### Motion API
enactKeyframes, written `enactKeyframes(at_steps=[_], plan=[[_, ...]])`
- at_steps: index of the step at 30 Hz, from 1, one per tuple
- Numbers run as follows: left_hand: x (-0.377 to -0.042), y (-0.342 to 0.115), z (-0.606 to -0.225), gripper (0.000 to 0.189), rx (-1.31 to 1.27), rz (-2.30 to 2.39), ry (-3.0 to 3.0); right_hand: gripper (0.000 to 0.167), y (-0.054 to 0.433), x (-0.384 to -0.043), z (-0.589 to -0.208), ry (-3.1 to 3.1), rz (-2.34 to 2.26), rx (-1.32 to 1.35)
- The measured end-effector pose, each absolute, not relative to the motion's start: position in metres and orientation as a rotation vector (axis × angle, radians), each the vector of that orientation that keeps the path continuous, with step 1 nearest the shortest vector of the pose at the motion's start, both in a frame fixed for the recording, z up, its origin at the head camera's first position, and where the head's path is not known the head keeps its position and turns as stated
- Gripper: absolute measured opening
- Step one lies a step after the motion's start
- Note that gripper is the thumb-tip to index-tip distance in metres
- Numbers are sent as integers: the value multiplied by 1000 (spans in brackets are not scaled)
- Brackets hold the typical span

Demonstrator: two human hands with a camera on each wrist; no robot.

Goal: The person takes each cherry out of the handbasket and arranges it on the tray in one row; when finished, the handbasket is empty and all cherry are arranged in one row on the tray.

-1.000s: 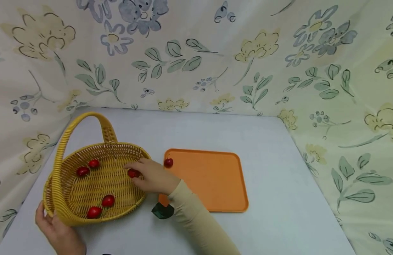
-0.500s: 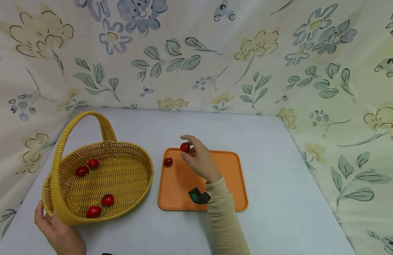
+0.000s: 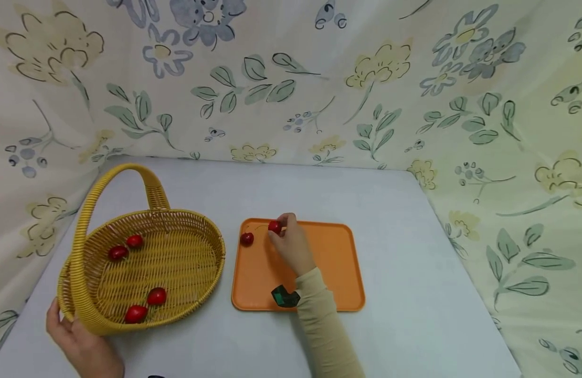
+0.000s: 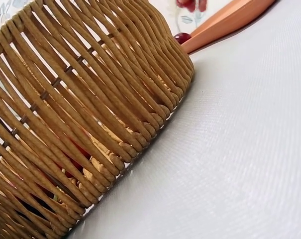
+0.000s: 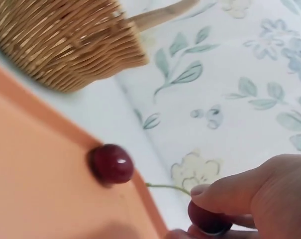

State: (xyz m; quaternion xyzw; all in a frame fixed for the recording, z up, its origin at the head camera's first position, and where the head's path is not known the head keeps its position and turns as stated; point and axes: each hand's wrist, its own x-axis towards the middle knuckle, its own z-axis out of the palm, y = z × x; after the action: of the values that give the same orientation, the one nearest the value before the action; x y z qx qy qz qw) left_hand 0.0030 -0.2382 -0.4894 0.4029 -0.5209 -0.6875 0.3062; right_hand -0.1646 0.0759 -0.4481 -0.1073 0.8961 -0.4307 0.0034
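My right hand (image 3: 293,245) pinches a red cherry (image 3: 274,226) between thumb and fingers, low over the far left part of the orange tray (image 3: 324,262). A thin green stem sticks out from this cherry in the right wrist view, toward another dark red cherry (image 5: 114,163) that lies at the tray's edge. At the far left, my left hand (image 3: 83,344) grips the near left side of the yellow wicker basket (image 3: 184,262). Inside the basket are two cherries (image 3: 135,241) toward the back and two cherries (image 3: 136,314) near the front.
The basket's tall arched handle (image 3: 80,236) rises over its left side. A white-covered table (image 3: 413,262) extends right of the tray. Behind it hangs a floral cloth (image 3: 291,79). A dark green strap piece (image 3: 285,297) is at the right wrist.
My right hand has taken a cherry out of the basket and carried it right, then lowered it over the tray. My left hand has stayed at the basket.
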Motion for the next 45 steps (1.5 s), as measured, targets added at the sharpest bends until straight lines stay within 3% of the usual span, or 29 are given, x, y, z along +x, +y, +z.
enactKeyframes(at_steps=[9,45], plan=[[3,-238,-486,41,1059,-1837,-1331,37,64,-162,-466,2975,-897,-363],[5,-237,-488,41,968,-1858,-1312,38,68,-172,-468,2842,-740,-749]])
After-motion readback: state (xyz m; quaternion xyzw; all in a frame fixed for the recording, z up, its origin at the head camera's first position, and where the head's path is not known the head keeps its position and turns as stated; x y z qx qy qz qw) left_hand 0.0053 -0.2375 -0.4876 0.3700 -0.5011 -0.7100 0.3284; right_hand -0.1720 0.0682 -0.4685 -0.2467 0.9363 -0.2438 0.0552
